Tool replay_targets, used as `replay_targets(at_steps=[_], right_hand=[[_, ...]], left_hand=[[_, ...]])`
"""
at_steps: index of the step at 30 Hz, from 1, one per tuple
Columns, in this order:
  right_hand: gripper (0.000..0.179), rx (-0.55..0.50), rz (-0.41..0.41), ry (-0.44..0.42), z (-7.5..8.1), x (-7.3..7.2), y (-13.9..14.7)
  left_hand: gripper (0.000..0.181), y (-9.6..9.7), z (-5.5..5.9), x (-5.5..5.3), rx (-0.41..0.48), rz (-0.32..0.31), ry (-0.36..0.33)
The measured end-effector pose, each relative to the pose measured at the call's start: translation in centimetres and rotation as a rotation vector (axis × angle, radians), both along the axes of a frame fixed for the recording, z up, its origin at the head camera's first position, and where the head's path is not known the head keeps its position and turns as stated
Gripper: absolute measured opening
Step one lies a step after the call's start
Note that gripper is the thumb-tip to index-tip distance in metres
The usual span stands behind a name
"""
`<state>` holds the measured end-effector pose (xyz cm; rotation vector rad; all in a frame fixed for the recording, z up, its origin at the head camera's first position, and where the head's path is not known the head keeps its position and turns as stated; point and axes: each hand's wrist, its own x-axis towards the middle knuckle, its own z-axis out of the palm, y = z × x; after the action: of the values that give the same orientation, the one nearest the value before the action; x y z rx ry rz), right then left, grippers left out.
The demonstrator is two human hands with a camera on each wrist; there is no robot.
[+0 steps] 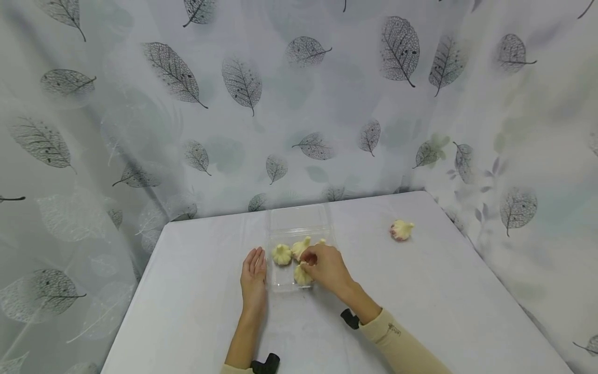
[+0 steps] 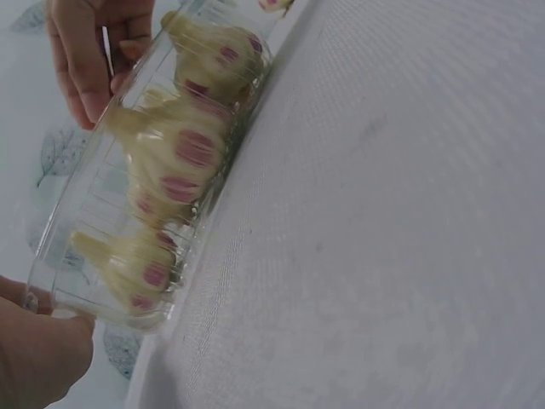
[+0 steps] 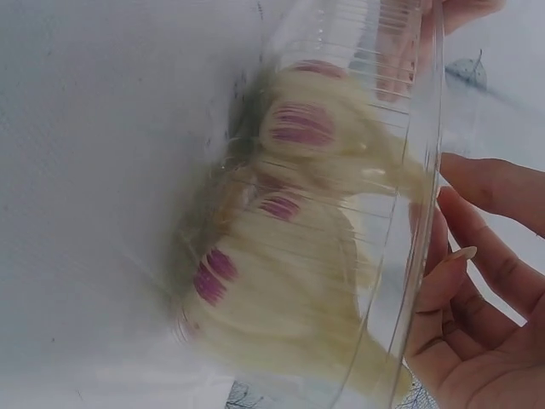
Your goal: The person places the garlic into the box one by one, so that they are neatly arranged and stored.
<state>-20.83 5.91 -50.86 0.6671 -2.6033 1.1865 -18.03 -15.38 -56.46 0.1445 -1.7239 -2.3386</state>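
A clear plastic box (image 1: 279, 283) stands on the table with several pale garlic bulbs in it; purple patches show on their sides in both wrist views. My right hand (image 1: 327, 266) reaches over the box's near right part. Its thumb and curled fingers pinch the stem of the nearest garlic bulb (image 1: 302, 276), whose base sits low in the box. Left of that bulb lies another garlic bulb (image 1: 282, 254), with more behind it. My left hand (image 1: 254, 280) rests along the box's left side, fingers straight; in the left wrist view part of it (image 2: 43, 354) shows at the box's end.
One more garlic bulb (image 1: 401, 230) lies apart on the white-covered table (image 1: 201, 301), at the back right. The box's clear lid (image 1: 299, 217) lies folded back toward the far edge. A leaf-printed curtain (image 1: 299, 104) hangs behind and at both sides.
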Motion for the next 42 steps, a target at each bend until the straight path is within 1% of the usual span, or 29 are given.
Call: replay_targets(at_steps=[3, 8, 12, 18, 22, 30, 35, 39, 42], right_hand=[[0.013, -0.039, -0.009, 0.003, 0.4, 0.0, 0.5], [0.013, -0.073, -0.056, 0.025, 0.8, -0.5, 1.6], [0.013, -0.087, -0.102, 0.064, 1.1, -0.9, 2.8], [0.011, -0.115, -0.160, 0.147, 1.6, -1.7, 4.6], [0.012, -0.130, -0.212, 0.176, 1.9, -2.3, 6.1], [0.011, -0.175, -0.341, 0.201, 1.9, -3.7, 9.3], [0.010, -0.209, -0.418, 0.192, 1.7, -4.4, 11.2], [0.009, -0.234, -0.461, 0.192, 1.2, -4.8, 12.3], [0.008, -0.241, -0.487, 0.215, 1.1, -5.0, 13.0]], left_hand=[[0.054, 0.1, 0.0, 0.0, 0.001, 0.000, 0.003], [0.054, 0.2, 0.1, 0.0, 0.003, 0.004, -0.001], [0.054, 0.1, 0.0, 0.0, 0.011, 0.006, -0.005], [0.053, -0.1, -0.1, 0.0, -0.004, 0.008, -0.009], [0.053, -0.1, -0.2, 0.0, -0.010, 0.006, -0.012], [0.052, 0.1, -0.1, 0.1, -0.001, 0.011, -0.004], [0.053, 0.1, 0.0, 0.1, 0.007, 0.018, -0.004], [0.053, 0.1, 0.0, 0.0, 0.015, 0.021, -0.005], [0.053, 0.1, -0.1, 0.0, 0.016, 0.021, -0.004]])
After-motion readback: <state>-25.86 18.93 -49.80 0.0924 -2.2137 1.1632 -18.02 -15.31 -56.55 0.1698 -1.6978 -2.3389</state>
